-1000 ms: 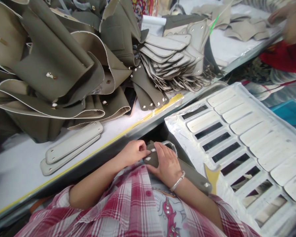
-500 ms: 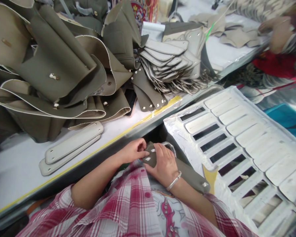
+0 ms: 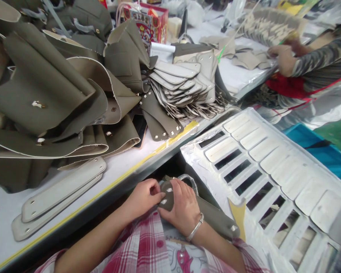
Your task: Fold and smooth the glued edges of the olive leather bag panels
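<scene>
An olive-grey leather strap piece (image 3: 217,214) with rounded ends and small white-covered metal studs lies across my lap. My right hand (image 3: 184,206), a silver bangle at its wrist, is wrapped over the piece near its left end. My left hand (image 3: 143,197) is closed in a pinch at that same end, thumb beside the studs; its fingertips partly hide what they grip. Behind my right fingers a clear-wrapped loop handle (image 3: 191,182) shows. On the table to the left lie two pale grey straps (image 3: 62,193) with metal rivets, one overlapping the other.
Olive leather bag bodies (image 3: 53,94) crowd the table's left. Farther back are stacked pale grey straps (image 3: 184,83) and olive straps (image 3: 159,117). A white slatted rack (image 3: 193,151) bearing pale panels stands at right, near a blue bin (image 3: 321,148). A co-worker's hand (image 3: 285,58) is at far right.
The view has shifted, so the table goods appear farther left and lower. Both my hands keep hold of the olive strap piece. More of the co-worker's arm shows.
</scene>
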Motion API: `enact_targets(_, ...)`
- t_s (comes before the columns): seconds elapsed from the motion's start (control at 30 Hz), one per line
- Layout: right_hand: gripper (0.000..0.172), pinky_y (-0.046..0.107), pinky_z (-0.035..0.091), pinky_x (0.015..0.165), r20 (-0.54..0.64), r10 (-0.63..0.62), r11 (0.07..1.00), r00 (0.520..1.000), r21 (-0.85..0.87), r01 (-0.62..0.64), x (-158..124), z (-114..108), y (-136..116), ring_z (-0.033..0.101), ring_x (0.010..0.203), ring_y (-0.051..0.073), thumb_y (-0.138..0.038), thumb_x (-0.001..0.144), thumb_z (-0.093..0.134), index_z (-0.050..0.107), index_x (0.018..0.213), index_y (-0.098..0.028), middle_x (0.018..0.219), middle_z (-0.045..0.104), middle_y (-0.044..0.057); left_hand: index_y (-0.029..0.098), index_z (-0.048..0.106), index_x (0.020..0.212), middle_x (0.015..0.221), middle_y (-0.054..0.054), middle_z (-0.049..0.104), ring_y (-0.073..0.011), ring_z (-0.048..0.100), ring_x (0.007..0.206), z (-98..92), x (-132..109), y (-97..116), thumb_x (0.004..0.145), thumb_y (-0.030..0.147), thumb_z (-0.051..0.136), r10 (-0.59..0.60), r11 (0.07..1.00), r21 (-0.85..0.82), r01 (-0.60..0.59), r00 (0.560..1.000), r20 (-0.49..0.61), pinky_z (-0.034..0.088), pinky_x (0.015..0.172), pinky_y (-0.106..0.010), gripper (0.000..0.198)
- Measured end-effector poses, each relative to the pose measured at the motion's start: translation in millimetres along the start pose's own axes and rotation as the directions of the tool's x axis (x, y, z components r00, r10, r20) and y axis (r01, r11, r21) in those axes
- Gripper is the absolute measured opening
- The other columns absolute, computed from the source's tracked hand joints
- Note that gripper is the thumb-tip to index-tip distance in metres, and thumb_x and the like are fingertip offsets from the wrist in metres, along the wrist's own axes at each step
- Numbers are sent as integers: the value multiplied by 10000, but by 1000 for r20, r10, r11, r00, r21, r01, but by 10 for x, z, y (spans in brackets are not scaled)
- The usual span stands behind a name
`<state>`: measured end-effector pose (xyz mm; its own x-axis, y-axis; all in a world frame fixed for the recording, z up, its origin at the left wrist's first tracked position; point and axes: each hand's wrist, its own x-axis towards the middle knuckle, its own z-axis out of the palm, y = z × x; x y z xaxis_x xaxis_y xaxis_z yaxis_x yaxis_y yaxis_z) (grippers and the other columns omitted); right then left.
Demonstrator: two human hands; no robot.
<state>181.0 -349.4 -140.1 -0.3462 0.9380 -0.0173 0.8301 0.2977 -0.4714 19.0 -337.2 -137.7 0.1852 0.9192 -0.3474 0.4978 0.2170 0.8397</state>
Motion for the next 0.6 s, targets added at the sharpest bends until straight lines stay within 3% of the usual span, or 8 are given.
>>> enact_targets(0.17, 662, 428, 351, 949, -10, -1, 1000, 1000, 3, 1, -6, 16, 18, 472, 1082, 305, -416, 624, 660, 480, 1172, -92, 1157, 531, 152, 170, 533, 629, 611, 31, 541, -114, 484, 579, 9, 16, 13, 700, 265, 606, -26, 998, 52, 26, 1000, -12, 358, 547, -223, 139)
enact_targets(0.33, 815, 446, 356, 946, -6, 33, 999, 999, -39, -33, -63, -24, 57, 475, 1076, 318, -526, 566, 721, 462, 1191, -72, 1157, 529, 168, 170, 530, 622, 596, 35, 536, -110, 477, 567, 31, 21, 8, 698, 275, 607, -52, 996, 68, 52, 999, -3, 350, 534, -219, 150)
enact_targets(0.6, 702, 426, 379, 908, 23, 40, 999, 999, -9, -39, 2, -48, 36, 487, 1017, 295, -461, 573, 699, 489, 1127, -86, 1097, 537, 138, 167, 492, 613, 567, 44, 501, -99, 437, 542, 38, 56, -104, 719, 327, 604, -60, 998, -27, 61, 997, 45, 331, 506, -210, 223)
